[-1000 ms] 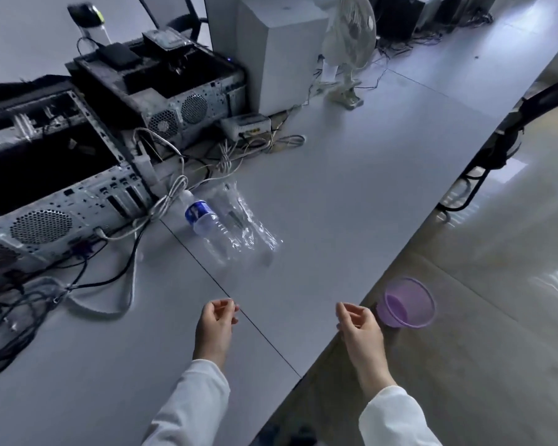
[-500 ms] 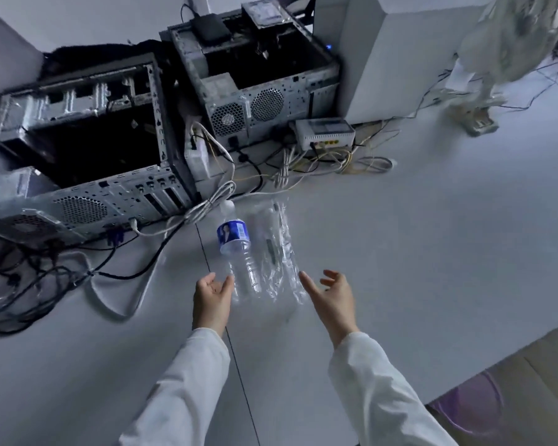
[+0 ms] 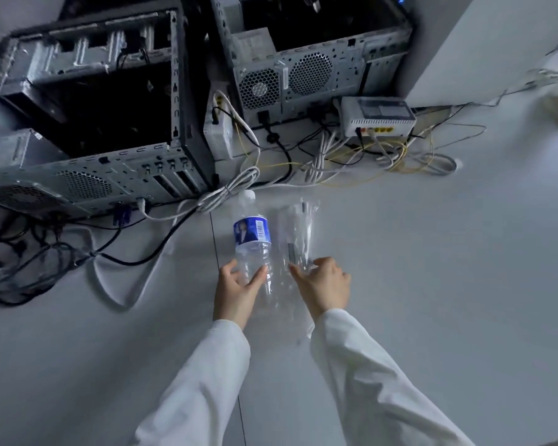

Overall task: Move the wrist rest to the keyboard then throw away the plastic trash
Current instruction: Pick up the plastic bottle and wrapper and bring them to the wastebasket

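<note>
An empty clear plastic bottle (image 3: 251, 235) with a blue label and white cap lies on the white table (image 3: 432, 284), cap pointing away from me. My left hand (image 3: 237, 289) wraps its thumb and fingers around the bottle's lower body. Right beside the bottle lies a clear plastic wrapper (image 3: 298, 235). My right hand (image 3: 324, 284) rests on the wrapper's near end with fingers curled onto it. Neither the wrist rest nor the keyboard is in view.
Two open computer cases (image 3: 87, 130) (image 3: 306, 56) stand at the back of the table. A white router (image 3: 377, 115) and a tangle of cables (image 3: 335, 159) lie just beyond the bottle. More black cables (image 3: 29, 259) spread at the left.
Both hands have reached forward and closed in: the left now grips the bottle, the right has landed on the wrapper. My view has tipped down and closer; the purple bin has left the frame.
</note>
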